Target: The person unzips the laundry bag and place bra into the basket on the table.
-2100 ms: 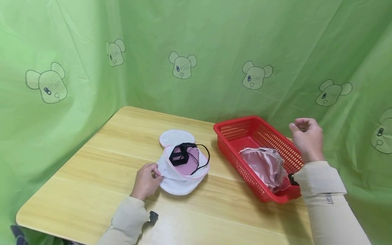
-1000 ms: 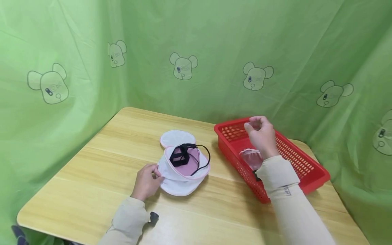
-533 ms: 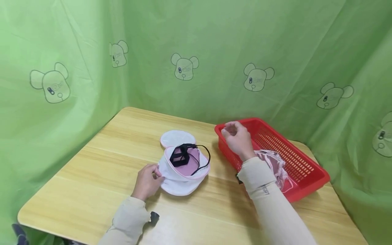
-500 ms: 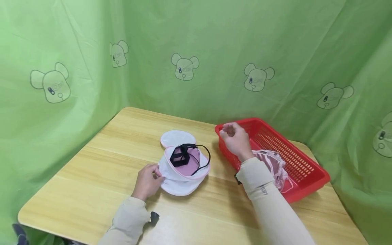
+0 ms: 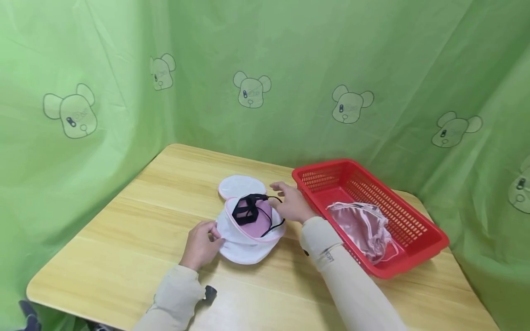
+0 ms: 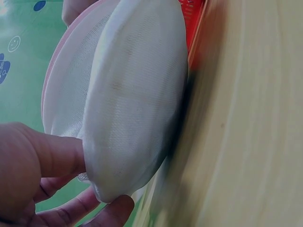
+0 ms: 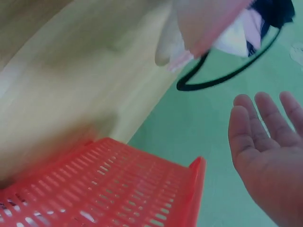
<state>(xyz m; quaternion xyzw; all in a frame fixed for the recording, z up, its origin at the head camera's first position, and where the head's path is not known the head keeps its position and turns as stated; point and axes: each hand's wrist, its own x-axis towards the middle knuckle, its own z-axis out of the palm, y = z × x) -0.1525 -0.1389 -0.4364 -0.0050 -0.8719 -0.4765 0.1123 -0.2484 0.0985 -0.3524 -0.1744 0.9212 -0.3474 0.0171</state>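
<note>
A white mesh laundry bag (image 5: 244, 253) with pink trim stands on the table, its round lid (image 5: 242, 186) folded back. Inside its pink-lined mouth lies a black strappy item (image 5: 247, 209), a thin black cord looping over the right rim. My left hand (image 5: 202, 246) pinches the bag's left edge; the left wrist view has the thumb against the mesh (image 6: 137, 94) and fingers beneath. At the bag's right rim, my right hand (image 5: 291, 204) is held with fingers extended, overlapping the cord in the head view. In the right wrist view the palm (image 7: 270, 165) holds nothing and the cord (image 7: 218, 84) is apart from the fingertips.
To the right stands a red perforated basket (image 5: 397, 216) with a pink satin drawstring pouch (image 5: 360, 225) in it. My right forearm passes over the table in front of the basket. A green curtain (image 5: 298, 133) hangs behind the wooden table (image 5: 136, 230).
My right hand has travelled left from over the basket to the bag's right rim, its fingers opening out. The pouch in the basket is uncovered again. My left hand stays at the bag.
</note>
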